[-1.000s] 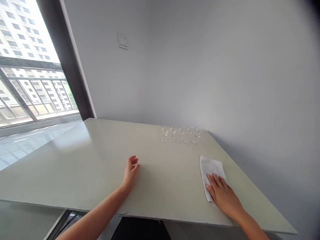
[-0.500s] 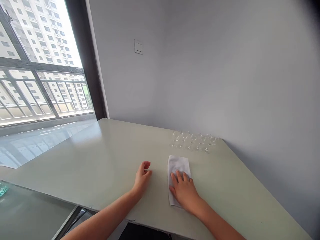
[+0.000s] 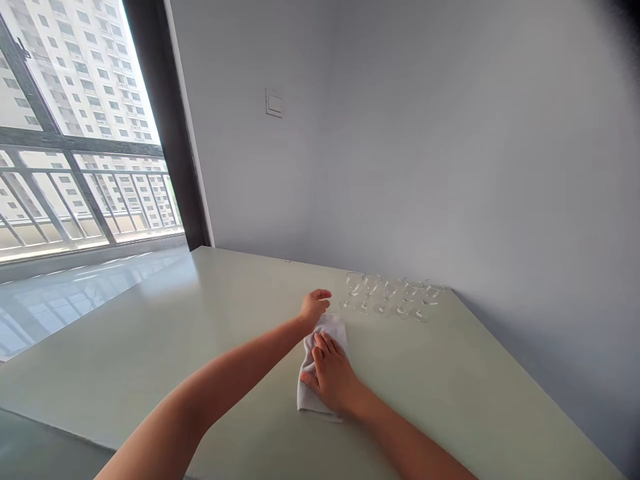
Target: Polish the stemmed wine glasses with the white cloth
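Your right hand [image 3: 333, 380] lies palm-down on a folded white cloth [image 3: 311, 392], near the middle of the frame, with the fingers spread across it. That is a wide, pressing hand rather than a pinch, and the cloth sits flat under it on a pale grey-green tabletop [image 3: 150, 363]. The cloth's long side points up the frame towards the back of the table, and its lower end shows past your hand.

Your left hand [image 3: 315, 308] reaches in from the lower left, just above the cloth's top end. Its fingers curl loosely and hold nothing. (From this angle you can't tell whether your wrist brushes the cloth.) That hand is the closer of the two to the clear wine glasses [image 3: 387, 297], which stand upright in a tight cluster just to its right, towards the back edge of the table and against the grey wall [image 3: 450, 147].

A white light switch [image 3: 273, 103] sits on that wall, above and left of the glasses. At the upper left of the frame, a dark window frame [image 3: 165, 113] borders a tall window [image 3: 85, 113], with a metal balcony railing [image 3: 85, 193] and an apartment tower [image 3: 80, 67] beyond it. A glossy floor [image 3: 65, 303] shines at the left.
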Action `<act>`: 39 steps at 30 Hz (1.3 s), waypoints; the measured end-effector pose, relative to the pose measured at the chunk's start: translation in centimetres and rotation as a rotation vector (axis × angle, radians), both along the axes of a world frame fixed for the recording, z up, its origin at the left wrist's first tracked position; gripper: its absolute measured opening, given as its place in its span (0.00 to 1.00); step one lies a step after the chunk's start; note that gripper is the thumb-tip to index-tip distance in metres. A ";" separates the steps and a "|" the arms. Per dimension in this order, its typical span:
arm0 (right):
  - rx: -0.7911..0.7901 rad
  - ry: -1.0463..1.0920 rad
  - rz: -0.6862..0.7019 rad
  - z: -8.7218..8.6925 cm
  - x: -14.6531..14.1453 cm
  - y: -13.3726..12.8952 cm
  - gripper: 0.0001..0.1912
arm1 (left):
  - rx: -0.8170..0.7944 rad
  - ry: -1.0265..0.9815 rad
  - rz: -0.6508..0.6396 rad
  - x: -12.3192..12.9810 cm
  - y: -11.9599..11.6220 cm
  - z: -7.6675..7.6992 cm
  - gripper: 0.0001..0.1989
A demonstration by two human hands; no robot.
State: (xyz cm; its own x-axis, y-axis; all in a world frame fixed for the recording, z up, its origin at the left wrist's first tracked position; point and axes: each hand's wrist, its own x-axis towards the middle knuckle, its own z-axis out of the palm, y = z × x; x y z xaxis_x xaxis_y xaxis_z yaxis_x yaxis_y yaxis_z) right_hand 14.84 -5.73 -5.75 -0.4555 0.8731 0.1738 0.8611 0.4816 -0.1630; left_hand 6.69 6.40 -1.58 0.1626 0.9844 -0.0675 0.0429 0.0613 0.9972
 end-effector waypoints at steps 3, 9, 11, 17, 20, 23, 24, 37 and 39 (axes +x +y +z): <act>0.024 0.051 0.023 0.4 -0.1 -0.9 0.26 | -0.016 0.012 -0.045 2.7 2.2 -0.7 0.22; -0.017 0.121 0.098 0.3 -1.3 -2.4 0.23 | -0.064 0.048 -0.092 7.1 4.6 -3.2 0.30; -0.031 0.174 0.106 -0.3 -1.6 -2.4 0.18 | -0.052 0.048 -0.092 8.0 5.0 -3.9 0.26; -0.018 0.222 0.114 -1.0 -1.8 -2.1 0.12 | 0.018 0.052 -0.021 8.1 5.9 -5.0 0.11; 0.000 0.251 0.112 -0.8 -1.8 -2.2 0.10 | 0.053 0.061 0.066 5.3 7.0 -5.2 0.10; 0.009 0.257 0.125 -0.6 -1.7 -2.3 0.09 | 0.084 0.080 0.189 0.0 8.6 -5.0 0.08; 0.006 0.258 0.130 -0.6 -1.7 -2.3 0.09 | 0.091 0.087 0.236 -2.2 9.2 -4.8 0.08; -0.009 0.281 0.137 -1.0 -2.0 -2.0 0.07 | 0.107 0.089 0.731 -23.5 11.5 -2.9 0.10; -0.009 0.265 0.142 -1.0 -2.0 -2.0 0.08 | 0.105 0.071 0.743 -24.2 11.3 -2.7 0.10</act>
State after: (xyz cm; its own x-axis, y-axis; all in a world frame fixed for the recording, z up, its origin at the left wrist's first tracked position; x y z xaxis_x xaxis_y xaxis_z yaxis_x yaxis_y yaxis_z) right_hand 12.86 -7.73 -6.70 -0.5126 0.8063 0.2952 0.7122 0.5913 -0.3783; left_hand -17.51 17.71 -4.28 -0.5484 0.8349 0.0469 0.0917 0.0043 0.9958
